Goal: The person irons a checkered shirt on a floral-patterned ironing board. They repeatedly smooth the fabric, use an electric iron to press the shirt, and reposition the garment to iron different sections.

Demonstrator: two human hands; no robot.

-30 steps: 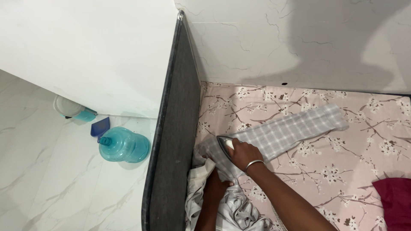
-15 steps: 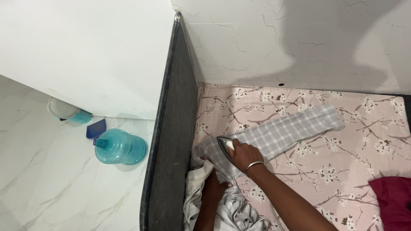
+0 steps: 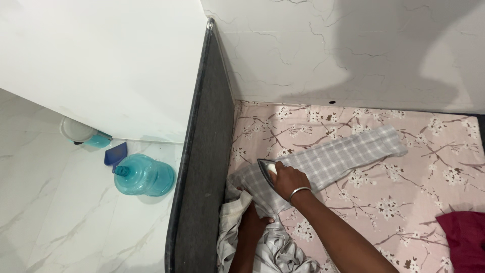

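My right hand (image 3: pixel 289 180) grips the handle of a clothes iron (image 3: pixel 267 168) whose metal tip points up and left. It presses on a grey checked shirt sleeve (image 3: pixel 338 153) laid across a pink floral bed sheet (image 3: pixel 384 197). My left hand (image 3: pixel 255 222) lies lower down, half hidden under the bunched body of the same grey shirt (image 3: pixel 275 250), pressing or holding the cloth near the bed's left edge. A metal bangle (image 3: pixel 299 191) circles my right wrist.
A dark grey bed side panel (image 3: pixel 199 172) borders the sheet on the left. On the white marble floor lie a blue water jug (image 3: pixel 144 175), a blue dustpan (image 3: pixel 115 153) and a small container (image 3: pixel 83 132). A maroon cloth (image 3: pixel 465 240) lies at the right edge. White walls stand behind.
The iron and my right hand stay at nearly the same spot on the sleeve; only the view shifts slightly. My left hand keeps its place under the cloth.
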